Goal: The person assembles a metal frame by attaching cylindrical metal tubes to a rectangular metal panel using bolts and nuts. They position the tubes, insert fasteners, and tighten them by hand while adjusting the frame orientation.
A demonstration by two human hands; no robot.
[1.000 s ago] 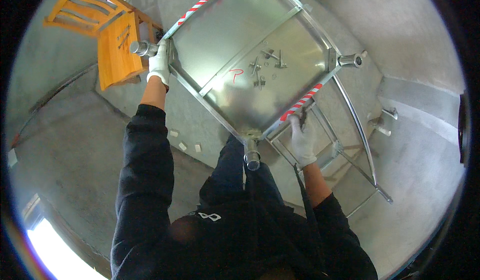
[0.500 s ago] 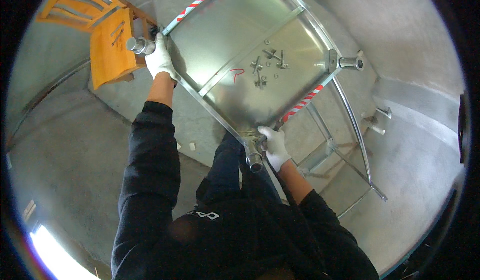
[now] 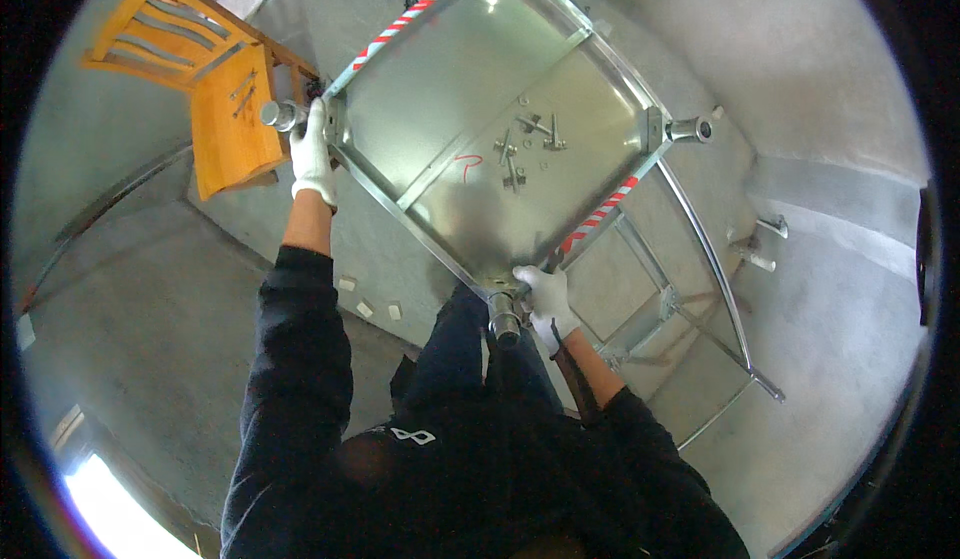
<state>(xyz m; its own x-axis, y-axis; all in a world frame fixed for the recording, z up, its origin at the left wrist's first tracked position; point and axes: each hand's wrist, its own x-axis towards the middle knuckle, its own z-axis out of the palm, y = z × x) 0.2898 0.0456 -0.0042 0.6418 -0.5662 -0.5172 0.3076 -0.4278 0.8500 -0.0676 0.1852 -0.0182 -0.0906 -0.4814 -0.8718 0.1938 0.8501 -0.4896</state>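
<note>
Head: 2 hands (image 3: 312,155) grip 1 metal platform (image 3: 480,149).

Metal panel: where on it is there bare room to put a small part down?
On the panel, the half beyond the middle rib, toward the striped edge, is bare. The near half is crowded: loose bolts lie in its middle by a red mark. The left hand and right hand take two corners.

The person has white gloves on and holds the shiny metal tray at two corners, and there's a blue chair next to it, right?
Not quite: the chair is orange-yellow wood, not blue, as the head view shows. The rest holds: the white-gloved left hand and right hand hold the shiny metal tray at two corners.
</note>
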